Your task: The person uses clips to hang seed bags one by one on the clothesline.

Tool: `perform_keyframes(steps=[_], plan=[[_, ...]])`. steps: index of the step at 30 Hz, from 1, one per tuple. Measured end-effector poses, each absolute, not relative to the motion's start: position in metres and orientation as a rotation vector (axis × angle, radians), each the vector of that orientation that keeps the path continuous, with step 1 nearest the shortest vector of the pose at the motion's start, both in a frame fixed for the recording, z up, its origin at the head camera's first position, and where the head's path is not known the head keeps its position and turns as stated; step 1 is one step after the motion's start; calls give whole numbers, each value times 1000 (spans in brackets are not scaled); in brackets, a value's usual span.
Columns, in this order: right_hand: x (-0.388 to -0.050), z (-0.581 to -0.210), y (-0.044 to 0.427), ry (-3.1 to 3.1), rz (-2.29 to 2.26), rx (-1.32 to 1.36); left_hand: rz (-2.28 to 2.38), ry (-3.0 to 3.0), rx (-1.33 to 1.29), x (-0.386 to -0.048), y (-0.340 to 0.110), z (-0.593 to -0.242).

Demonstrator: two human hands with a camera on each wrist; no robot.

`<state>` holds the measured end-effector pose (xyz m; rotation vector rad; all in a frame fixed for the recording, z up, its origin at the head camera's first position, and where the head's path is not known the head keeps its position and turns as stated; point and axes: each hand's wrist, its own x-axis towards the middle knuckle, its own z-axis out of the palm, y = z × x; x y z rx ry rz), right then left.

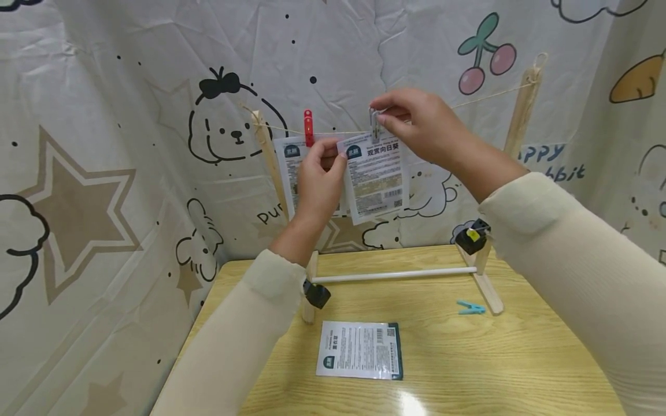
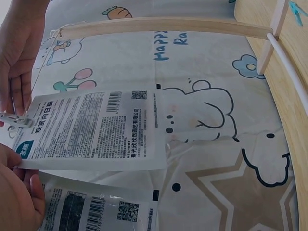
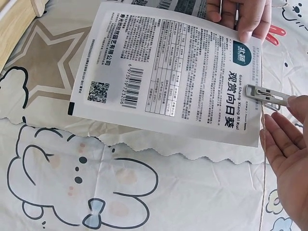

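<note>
A white seed packet (image 1: 377, 185) with a green logo hangs at a thin string (image 1: 484, 101). My left hand (image 1: 319, 182) pinches its upper left corner between thumb and fingers. At the packet's top edge, my right hand (image 1: 418, 124) pinches the handles of a grey clothespin (image 1: 375, 128). In the right wrist view, that clothespin (image 3: 262, 95) lies across the string and packet edge. Left of it, a second packet (image 1: 287, 173) hangs under a red clothespin (image 1: 309, 127), partly covered by my left hand and the front packet.
The string runs between two wooden posts (image 1: 520, 115), joined low down by a white rod (image 1: 395, 274). On the wooden table (image 1: 437, 364) lie another packet (image 1: 359, 351) and a blue clothespin (image 1: 470, 308). A patterned cloth (image 1: 130, 75) stands behind.
</note>
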<state>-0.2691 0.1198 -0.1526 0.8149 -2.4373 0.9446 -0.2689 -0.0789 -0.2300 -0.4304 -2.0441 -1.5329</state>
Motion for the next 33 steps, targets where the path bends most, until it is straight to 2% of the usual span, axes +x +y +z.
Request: perform_keyframes(steps=[17,33], plan=[[-266,-163,129,-2273,1008,671,-1352,-2030,-480,-268,-86,-239],[-258,-175,132,-2211,1068,688,-1375,-2018,-446,-264,-91,-244]])
